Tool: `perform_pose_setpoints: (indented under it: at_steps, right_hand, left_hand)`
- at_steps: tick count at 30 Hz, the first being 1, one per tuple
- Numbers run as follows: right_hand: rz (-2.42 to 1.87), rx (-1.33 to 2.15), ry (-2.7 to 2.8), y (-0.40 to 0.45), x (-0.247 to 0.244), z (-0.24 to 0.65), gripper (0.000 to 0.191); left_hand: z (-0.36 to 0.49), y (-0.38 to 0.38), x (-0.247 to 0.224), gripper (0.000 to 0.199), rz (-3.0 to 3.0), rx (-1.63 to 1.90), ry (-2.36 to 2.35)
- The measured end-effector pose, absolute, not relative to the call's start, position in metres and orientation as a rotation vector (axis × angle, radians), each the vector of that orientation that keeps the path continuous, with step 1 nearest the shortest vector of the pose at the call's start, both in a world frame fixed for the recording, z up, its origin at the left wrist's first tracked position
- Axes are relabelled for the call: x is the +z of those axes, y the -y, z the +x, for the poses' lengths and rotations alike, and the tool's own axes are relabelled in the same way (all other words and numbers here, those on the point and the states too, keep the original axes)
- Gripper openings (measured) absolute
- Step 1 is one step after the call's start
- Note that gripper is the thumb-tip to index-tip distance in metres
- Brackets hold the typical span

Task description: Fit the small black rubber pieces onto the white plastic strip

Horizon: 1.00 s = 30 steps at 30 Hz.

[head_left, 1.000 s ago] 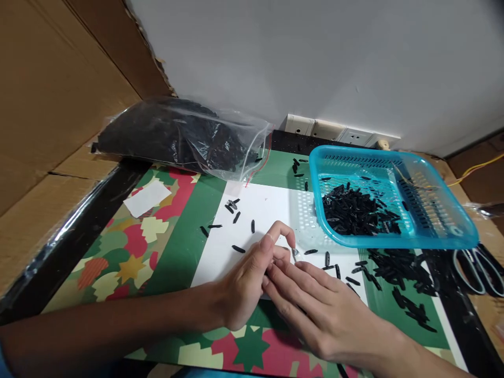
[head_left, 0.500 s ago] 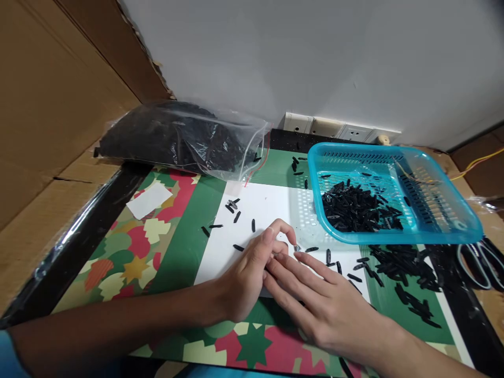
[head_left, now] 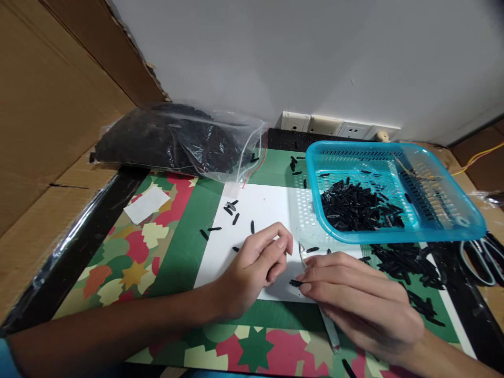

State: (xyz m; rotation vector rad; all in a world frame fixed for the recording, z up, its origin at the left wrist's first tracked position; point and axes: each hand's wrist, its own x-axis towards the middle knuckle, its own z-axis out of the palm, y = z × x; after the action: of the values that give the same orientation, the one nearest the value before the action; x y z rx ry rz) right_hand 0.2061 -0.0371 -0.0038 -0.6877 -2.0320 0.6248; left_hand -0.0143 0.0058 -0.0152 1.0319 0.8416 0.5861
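My right hand [head_left: 366,304] grips a slim, white-wrapped tool [head_left: 329,331] with a pointed metallic tip; its kind is unclear. A small, thin black piece [head_left: 296,283] sticks out from the same fingertips, just above the white sheet [head_left: 271,207]. To the left, my left hand [head_left: 262,257] hovers over the sheet with its fingers curled in and the thumb against them; nothing shows in it. Several loose black pieces [head_left: 235,218] lie on the sheet beyond it. Another black piece [head_left: 313,249] lies close to the tool's tip.
A blue plastic basket [head_left: 394,239] holding many black pieces stands at the right. Beside it are a black pile [head_left: 407,262] and scissors [head_left: 478,262]. A zip bag [head_left: 173,139] full of black material lies at the back left, near a white paper scrap [head_left: 146,205].
My hands have come apart. The right hand has turned over and drawn back to the right, and the tool and black piece now show. My left hand has curled in its fingers.
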Motion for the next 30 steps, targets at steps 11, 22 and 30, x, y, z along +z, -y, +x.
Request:
perform_pose_setpoints:
  at_steps: [11, 22, 30]
  right_hand:
    - [-0.967, 0.819, 1.751, 0.041, -0.012, 0.205, 0.025]
    - [-1.011, 0.829, 1.734, 0.038, -0.015, 0.207, 0.024]
    - [-1.037, 0.783, 1.731, 0.038, -0.016, 0.209, 0.021]
  left_hand:
    - [-0.017, -0.003, -0.012, 0.032, 1.139, 0.468, -0.689]
    - [-0.017, -0.003, -0.011, 0.023, 1.172, 0.506, -0.694]
    - [-0.014, -0.001, -0.012, 0.026, 1.07, 0.516, -0.686]
